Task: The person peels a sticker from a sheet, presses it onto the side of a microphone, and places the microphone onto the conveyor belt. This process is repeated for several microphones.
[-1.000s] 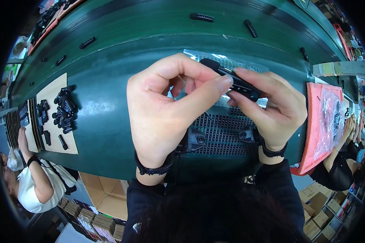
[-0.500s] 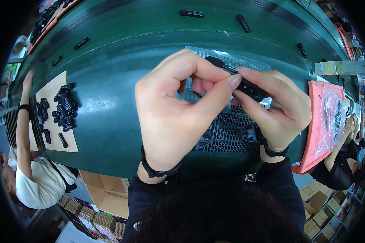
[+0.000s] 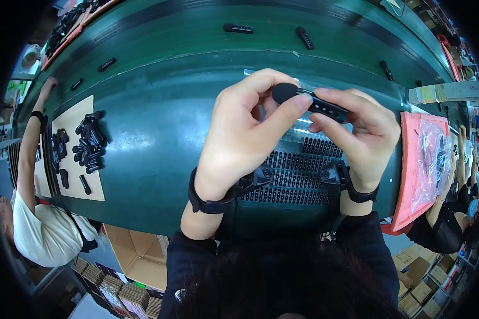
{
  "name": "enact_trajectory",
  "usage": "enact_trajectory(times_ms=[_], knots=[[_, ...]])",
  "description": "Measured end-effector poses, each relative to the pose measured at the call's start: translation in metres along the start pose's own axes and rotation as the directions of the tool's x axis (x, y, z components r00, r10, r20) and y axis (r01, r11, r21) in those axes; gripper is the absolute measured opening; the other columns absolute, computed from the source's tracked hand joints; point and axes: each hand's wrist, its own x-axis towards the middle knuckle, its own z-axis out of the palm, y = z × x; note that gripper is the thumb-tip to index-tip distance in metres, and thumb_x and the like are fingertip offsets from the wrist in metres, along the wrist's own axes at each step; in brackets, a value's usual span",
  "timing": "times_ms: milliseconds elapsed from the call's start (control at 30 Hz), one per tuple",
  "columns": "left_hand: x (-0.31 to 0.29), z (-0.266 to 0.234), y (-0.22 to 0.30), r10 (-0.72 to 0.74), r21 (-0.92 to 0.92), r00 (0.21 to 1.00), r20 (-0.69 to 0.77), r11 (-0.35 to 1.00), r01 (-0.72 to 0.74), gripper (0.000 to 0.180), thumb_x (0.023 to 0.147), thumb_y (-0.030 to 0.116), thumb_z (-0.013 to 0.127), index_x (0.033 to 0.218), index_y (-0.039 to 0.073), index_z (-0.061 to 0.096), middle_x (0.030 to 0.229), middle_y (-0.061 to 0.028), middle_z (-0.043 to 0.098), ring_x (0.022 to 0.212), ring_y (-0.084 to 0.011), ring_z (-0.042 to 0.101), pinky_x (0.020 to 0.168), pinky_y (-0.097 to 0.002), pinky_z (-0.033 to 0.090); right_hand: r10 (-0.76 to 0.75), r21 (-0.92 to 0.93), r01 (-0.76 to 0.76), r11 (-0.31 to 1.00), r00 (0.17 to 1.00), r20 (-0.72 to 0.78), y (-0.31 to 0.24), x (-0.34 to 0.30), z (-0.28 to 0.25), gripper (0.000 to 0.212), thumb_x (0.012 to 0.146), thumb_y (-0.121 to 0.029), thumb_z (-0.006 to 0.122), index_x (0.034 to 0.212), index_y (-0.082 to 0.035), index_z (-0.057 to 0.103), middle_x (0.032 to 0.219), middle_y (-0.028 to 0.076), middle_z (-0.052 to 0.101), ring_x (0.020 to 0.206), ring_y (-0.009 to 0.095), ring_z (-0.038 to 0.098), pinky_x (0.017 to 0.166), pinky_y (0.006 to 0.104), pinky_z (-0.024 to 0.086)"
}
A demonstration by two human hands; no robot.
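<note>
Over the green table (image 3: 149, 170), hands (image 3: 238, 127) hold a slim black, round-headed device (image 3: 325, 108).

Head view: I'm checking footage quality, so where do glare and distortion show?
Head view: pale glare on the green worktop, left of the left hand; head view: the worktop's far edge bows upward, and the picture's corners go black.

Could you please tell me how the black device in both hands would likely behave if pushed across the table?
The black device is probably stiff, since its body looks straight between the left hand and right hand. It seems light, as only fingers support it. Its long, flat-looking body would likely slide rather than roll.
</note>
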Motion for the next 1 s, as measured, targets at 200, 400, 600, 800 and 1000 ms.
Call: enact_trajectory(times_ms=[200,400,600,800,1000], knots=[[0.005,0.004,-0.009,0.154,0.150,0.975,-0.163,0.980,-0.130,0.011,0.072,0.008,0.063,0.079,0.002,0.057,0.056,-0.0011,0.051,0.048,-0.0051,0.040,0.044,-0.0195,0.033,-0.027,-0.093,0.026,0.995,1.000,-0.009,0.002,0.000,0.009,0.023,0.073,0.007,0.055,0.096,0.005,0.058,0.081,0.014,0.058,0.066,0.016,0.060,0.059,0.0229,0.049],[0.014,-0.007,-0.015,0.100,0.397,0.986,-0.130,0.917,-0.040,0.015,0.074,0.007,0.061,0.087,0.002,0.057,0.063,0.0006,0.053,0.055,-0.0044,0.045,0.050,-0.0180,0.036,0.061,0.053,-0.067,0.996,0.991,0.118,0.032,0.016,0.001,0.024,0.079,0.001,0.051,0.103,0.003,0.056,0.080,0.012,0.059,0.068,0.015,0.060,0.062,0.0230,0.050],[0.012,-0.020,-0.009,0.158,0.557,0.964,-0.215,0.830,-0.012,0.017,0.072,0.008,0.063,0.087,0.004,0.057,0.060,-0.0044,0.055,0.050,-0.0114,0.048,0.049,-0.0232,0.040,0.360,0.106,-0.364,0.926,0.932,0.055,0.125,0.080,-0.063,0.029,0.084,-0.008,0.047,0.111,0.002,0.049,0.077,0.011,0.060,0.067,0.014,0.060,0.065,0.0233,0.051],[0.001,-0.033,0.011,0.212,0.512,0.950,-0.229,0.856,-0.068,0.022,0.071,0.007,0.064,0.092,0.005,0.057,0.060,-0.0037,0.053,0.054,-0.0113,0.047,0.052,-0.0222,0.039,0.644,-0.347,-0.629,0.696,0.760,-0.084,0.208,0.112,-0.095,0.026,0.081,-0.023,0.053,0.094,-0.001,0.054,0.079,0.012,0.060,0.073,0.021,0.060,0.068,0.0297,0.049],[-0.005,-0.035,0.017,0.246,0.492,0.943,-0.225,0.864,-0.108,0.025,0.069,0.002,0.063,0.093,0.006,0.057,0.062,-0.0032,0.051,0.056,-0.0111,0.047,0.053,-0.0218,0.038,0.253,-0.910,-0.160,0.382,0.965,-0.063,0.196,0.128,-0.046,0.051,0.071,-0.051,0.057,0.090,-0.004,0.056,0.086,0.014,0.060,0.083,0.030,0.057,0.073,0.0342,0.044]])
